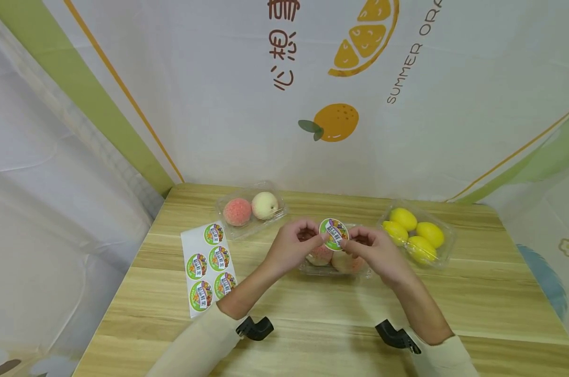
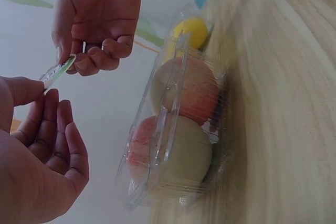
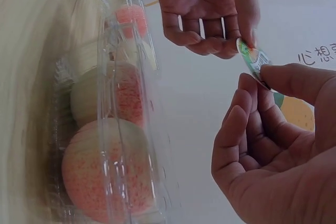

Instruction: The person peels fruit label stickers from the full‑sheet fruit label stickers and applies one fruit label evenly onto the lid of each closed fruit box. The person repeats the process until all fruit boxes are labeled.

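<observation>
The backdrop (image 1: 227, 115) reads “SUMMER ORA” and “心想” (both cut off), the stickers (image 1: 333, 233) “精品鲜果”.

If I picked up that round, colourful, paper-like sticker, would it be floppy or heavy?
The round, colourful, paper-like sticker would probably bend easily, because it looks very thin edge-on. It's likely light: the left hand and right hand just pinch it near its edge.

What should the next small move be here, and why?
Probably lower the round sticker onto the clear box below: the left hand and right hand both pinch it near its edges, its printed face shows in the head view, and the wrist views show it apart from the box, which looks closed.
</observation>
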Demonstrator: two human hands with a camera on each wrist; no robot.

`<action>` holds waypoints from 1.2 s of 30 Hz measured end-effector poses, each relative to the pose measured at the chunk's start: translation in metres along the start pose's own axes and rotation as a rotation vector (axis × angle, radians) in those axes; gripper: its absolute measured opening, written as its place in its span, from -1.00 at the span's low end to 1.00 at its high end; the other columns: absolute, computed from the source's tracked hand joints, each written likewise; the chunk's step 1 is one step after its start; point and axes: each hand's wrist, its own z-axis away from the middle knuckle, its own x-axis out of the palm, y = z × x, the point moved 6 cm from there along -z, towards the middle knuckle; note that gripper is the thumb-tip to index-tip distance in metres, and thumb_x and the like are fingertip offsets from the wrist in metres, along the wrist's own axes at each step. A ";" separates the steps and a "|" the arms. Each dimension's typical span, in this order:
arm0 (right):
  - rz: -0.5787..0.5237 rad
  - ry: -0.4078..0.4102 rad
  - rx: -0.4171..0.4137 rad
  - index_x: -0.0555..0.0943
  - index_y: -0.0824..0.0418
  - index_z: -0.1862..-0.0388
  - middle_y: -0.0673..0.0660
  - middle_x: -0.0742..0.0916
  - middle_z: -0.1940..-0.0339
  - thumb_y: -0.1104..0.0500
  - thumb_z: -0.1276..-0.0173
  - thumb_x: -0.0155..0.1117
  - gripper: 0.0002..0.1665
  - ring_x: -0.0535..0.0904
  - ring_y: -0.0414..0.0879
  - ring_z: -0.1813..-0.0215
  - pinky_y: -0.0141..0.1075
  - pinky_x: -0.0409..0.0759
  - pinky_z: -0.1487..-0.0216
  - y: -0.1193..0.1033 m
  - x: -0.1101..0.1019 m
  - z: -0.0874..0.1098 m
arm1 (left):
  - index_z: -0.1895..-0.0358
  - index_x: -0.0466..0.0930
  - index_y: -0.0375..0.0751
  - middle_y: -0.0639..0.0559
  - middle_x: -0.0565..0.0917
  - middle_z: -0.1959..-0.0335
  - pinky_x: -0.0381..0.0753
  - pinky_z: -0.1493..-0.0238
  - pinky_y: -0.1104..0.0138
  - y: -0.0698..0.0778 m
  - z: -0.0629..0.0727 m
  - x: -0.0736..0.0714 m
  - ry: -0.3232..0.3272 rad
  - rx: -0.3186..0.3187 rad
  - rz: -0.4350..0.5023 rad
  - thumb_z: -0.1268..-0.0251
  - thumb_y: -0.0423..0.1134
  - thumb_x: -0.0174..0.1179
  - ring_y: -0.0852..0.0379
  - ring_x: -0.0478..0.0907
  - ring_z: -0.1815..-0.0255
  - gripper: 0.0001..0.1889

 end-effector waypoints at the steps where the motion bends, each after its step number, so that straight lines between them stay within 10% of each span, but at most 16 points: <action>1: -0.003 0.005 0.005 0.65 0.44 0.13 0.12 0.69 0.29 0.27 -0.56 0.38 -0.81 0.60 -0.02 0.19 -0.25 0.66 0.16 0.000 -0.001 0.000 | 0.12 0.72 -0.30 -0.01 0.75 0.24 0.62 0.25 0.38 -0.001 0.001 0.001 -0.007 -0.003 -0.001 -0.55 -0.27 0.40 0.19 0.65 0.26 -0.86; 25: 0.015 0.022 0.036 0.61 0.46 0.09 0.18 0.70 0.31 0.27 -0.60 0.36 -0.78 0.59 0.05 0.21 -0.25 0.65 0.17 -0.001 -0.007 -0.001 | 0.12 0.75 -0.26 0.03 0.77 0.26 0.64 0.22 0.35 -0.002 -0.003 0.002 -0.062 -0.012 -0.143 -0.54 -0.26 0.37 0.21 0.67 0.26 -0.88; 36: 0.232 0.094 0.033 0.69 0.35 0.10 0.13 0.73 0.31 0.18 -0.58 0.45 -0.79 0.58 -0.03 0.25 -0.32 0.57 0.26 0.012 -0.012 -0.009 | 0.21 0.78 -0.15 0.17 0.73 0.38 0.54 0.35 0.39 -0.008 -0.011 0.006 -0.075 -0.026 -0.336 -0.56 -0.22 0.32 0.28 0.58 0.40 -0.87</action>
